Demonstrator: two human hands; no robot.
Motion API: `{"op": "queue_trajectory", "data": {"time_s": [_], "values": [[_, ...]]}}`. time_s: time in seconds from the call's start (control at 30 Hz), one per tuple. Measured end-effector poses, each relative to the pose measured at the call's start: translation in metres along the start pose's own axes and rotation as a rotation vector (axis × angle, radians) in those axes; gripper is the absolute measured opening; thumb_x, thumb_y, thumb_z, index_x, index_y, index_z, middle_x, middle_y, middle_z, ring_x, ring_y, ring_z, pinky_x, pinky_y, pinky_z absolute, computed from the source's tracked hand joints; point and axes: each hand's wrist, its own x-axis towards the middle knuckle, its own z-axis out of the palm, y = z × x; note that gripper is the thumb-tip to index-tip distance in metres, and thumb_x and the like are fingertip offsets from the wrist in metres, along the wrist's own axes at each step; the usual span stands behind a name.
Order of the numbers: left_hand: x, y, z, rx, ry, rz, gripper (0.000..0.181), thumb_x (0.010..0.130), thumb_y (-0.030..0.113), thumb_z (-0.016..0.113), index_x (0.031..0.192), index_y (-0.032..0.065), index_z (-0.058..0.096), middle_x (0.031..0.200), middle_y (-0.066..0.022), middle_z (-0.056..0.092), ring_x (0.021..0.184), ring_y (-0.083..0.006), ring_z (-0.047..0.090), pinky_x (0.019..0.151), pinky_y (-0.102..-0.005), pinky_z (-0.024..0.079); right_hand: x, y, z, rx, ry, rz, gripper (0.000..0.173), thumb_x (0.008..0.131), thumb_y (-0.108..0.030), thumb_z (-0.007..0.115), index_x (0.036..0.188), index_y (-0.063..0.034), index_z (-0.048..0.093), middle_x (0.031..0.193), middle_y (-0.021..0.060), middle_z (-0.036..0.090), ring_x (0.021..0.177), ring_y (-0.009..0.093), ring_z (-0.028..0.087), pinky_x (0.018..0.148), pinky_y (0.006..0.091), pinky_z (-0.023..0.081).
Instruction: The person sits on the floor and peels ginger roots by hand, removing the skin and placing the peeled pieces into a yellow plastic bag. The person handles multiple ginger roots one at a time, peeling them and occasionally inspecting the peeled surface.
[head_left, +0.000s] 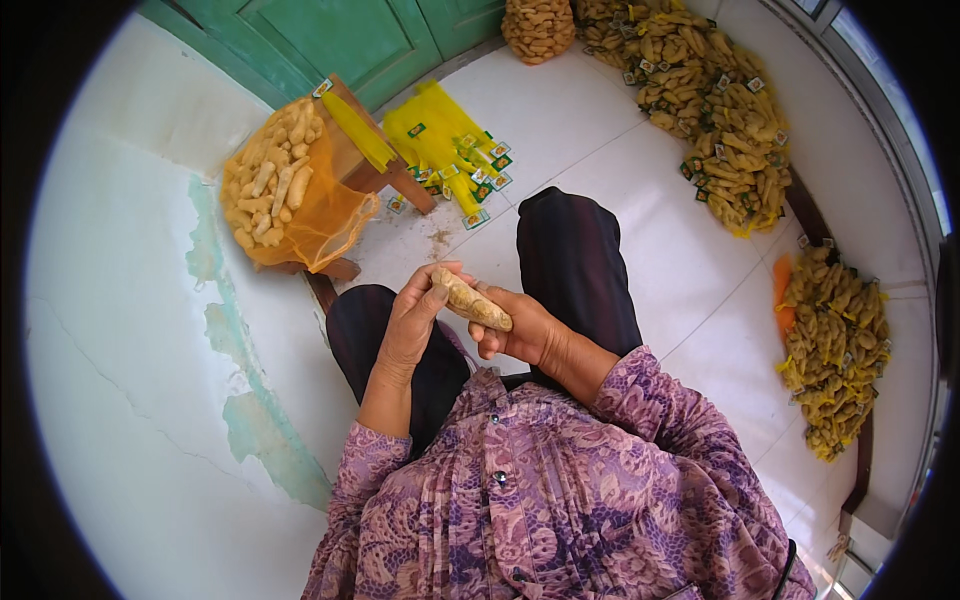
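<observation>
A knobbly piece of ginger root is held between both hands above my knees. My left hand grips its upper left end, thumb laid on top. At the lower right end, the fingers of my right hand curl under the root. Beyond my left knee, an orange mesh sack full of ginger pieces rests on a wooden stool, its mouth slack towards me. A folded yellow mesh bag lies on the stool's top beside the sack.
A spread of yellow mesh bags with tags lies on the tiled floor beyond the stool. Bagged ginger is heaped along the right wall, with another pile nearer me. A full sack stands by the green door.
</observation>
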Motion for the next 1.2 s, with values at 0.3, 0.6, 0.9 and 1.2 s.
{"op": "queue_trajectory", "data": {"time_s": [0.3, 0.6, 0.9, 1.2], "values": [[0.01, -0.004, -0.007, 0.427, 0.247, -0.098, 0.042, 0.089, 0.036, 0.058, 0.113, 0.0009, 0.054, 0.099, -0.0072, 0.058, 0.091, -0.0133, 0.052, 0.081, -0.0255, 0.042, 0.0, 0.003, 0.004, -0.226, -0.018, -0.188, 0.04, 0.092, -0.034, 0.049, 0.116, -0.0023, 0.048, 0.087, 0.0077, 0.059, 0.07, 0.013, 0.06, 0.056, 0.0247, 0.049], [0.011, -0.013, 0.013, 0.824, 0.338, 0.131, 0.048, 0.086, 0.037, 0.06, 0.12, 0.003, 0.05, 0.095, -0.013, 0.059, 0.086, -0.0264, 0.06, 0.079, -0.0335, 0.048, -0.005, 0.001, 0.011, -0.488, 0.013, -0.221, 0.029, 0.088, -0.024, 0.054, 0.109, -0.0047, 0.046, 0.074, 0.0037, 0.053, 0.049, 0.008, 0.04, 0.045, 0.0236, 0.035], [0.011, -0.009, 0.005, 0.367, 0.245, -0.081, 0.046, 0.089, 0.031, 0.056, 0.121, -0.001, 0.048, 0.085, -0.0071, 0.06, 0.06, -0.01, 0.054, 0.052, -0.0227, 0.044, -0.002, -0.001, 0.003, -0.233, 0.027, -0.173, 0.031, 0.091, -0.032, 0.053, 0.106, -0.006, 0.047, 0.076, 0.0042, 0.054, 0.05, 0.008, 0.042, 0.048, 0.0234, 0.038], [0.023, -0.023, 0.008, 0.424, 0.518, 0.015, 0.034, 0.094, 0.029, 0.046, 0.092, -0.0021, 0.059, 0.074, -0.0083, 0.061, 0.067, -0.0163, 0.057, 0.064, -0.0302, 0.046, -0.001, -0.004, 0.003, -0.038, -0.162, -0.126, 0.053, 0.097, -0.048, 0.033, 0.121, -0.0024, 0.048, 0.093, 0.0101, 0.063, 0.067, 0.015, 0.063, 0.055, 0.0246, 0.051]]}}
